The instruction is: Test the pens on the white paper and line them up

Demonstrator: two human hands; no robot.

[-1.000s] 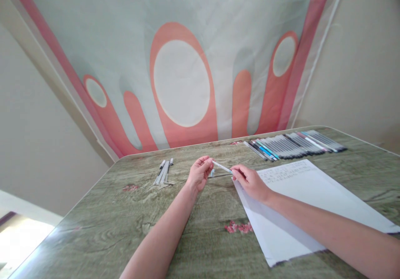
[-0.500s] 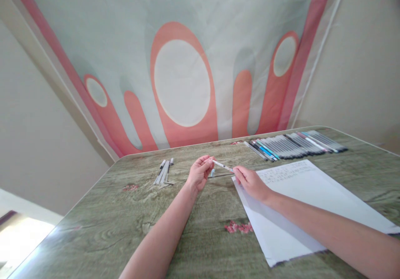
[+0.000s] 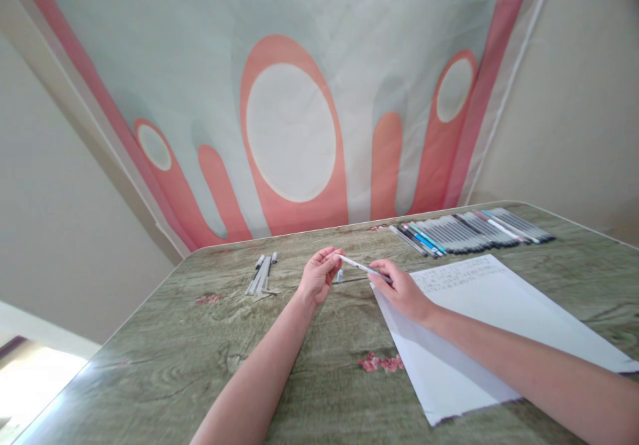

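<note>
A slim white pen (image 3: 352, 262) is held above the table between both hands, slanting down to the right. My left hand (image 3: 319, 274) is closed, pinching the pen's left end between thumb and fingertips. At the pen's darker right end, my right hand (image 3: 399, 292) grips it with thumb and fingers, over the left edge of the paper. A small pale blue cap (image 3: 340, 275) is on the table just right of my left hand. The white paper sheet (image 3: 479, 338) has rows of handwriting near its top edge.
Several clear pen parts and dark-tipped pieces (image 3: 260, 277) lie in a small pile at left. A long row of pens (image 3: 464, 232) runs along the back right. The wood-patterned table (image 3: 164, 365) meets a red and grey hanging sheet (image 3: 294, 132) behind.
My right hand's fingers have loosened and shifted along the pen, so more of its darker right end shows. My left hand has stayed in place.
</note>
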